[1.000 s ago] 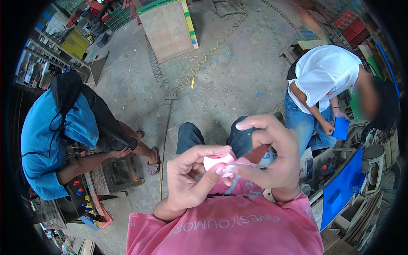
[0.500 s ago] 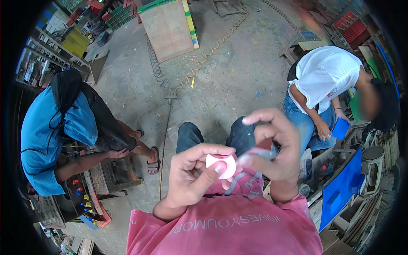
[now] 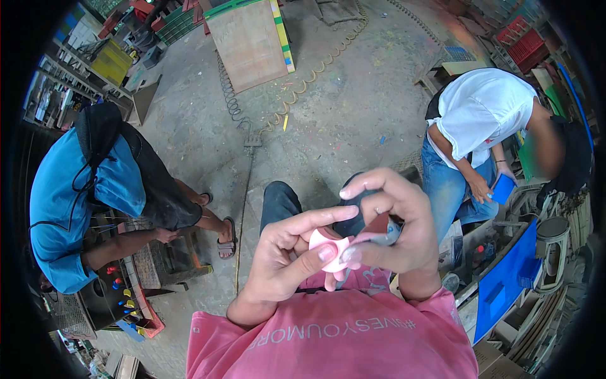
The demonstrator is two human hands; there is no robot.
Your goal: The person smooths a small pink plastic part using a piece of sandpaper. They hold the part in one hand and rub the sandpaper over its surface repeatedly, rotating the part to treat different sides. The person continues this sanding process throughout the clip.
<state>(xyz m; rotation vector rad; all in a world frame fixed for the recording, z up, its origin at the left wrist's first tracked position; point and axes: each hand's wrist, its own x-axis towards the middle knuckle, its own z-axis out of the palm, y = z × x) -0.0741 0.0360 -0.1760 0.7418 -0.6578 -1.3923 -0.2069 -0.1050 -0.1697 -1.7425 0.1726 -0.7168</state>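
A small pale pink piece (image 3: 332,263) with curved, notched edges is pinched in my left hand (image 3: 282,258), the thumb pressed on its face. My right hand (image 3: 410,230) grips a folded piece of sandpaper (image 3: 379,228), reddish-brown on one side and grey on the other. The sandpaper's edge meets the pink piece's right side, by my right thumb. My right index finger arches above, apart from the piece. Both hands are held in front of my pink shirt (image 3: 328,341), and the fingers behind the piece are partly hidden.
A person in blue (image 3: 57,189) bends over a bench at left. On the right, a person in white (image 3: 483,107) holds a blue block (image 3: 503,189). A blue board (image 3: 499,290) lies near a stool (image 3: 554,237). Coiled hose (image 3: 315,69) crosses the floor beside a wooden panel (image 3: 247,47).
My right hand has moved slightly left, bringing the sandpaper against the pink piece. The pink piece has turned in my left hand. At left, the other person's hand has shifted back.
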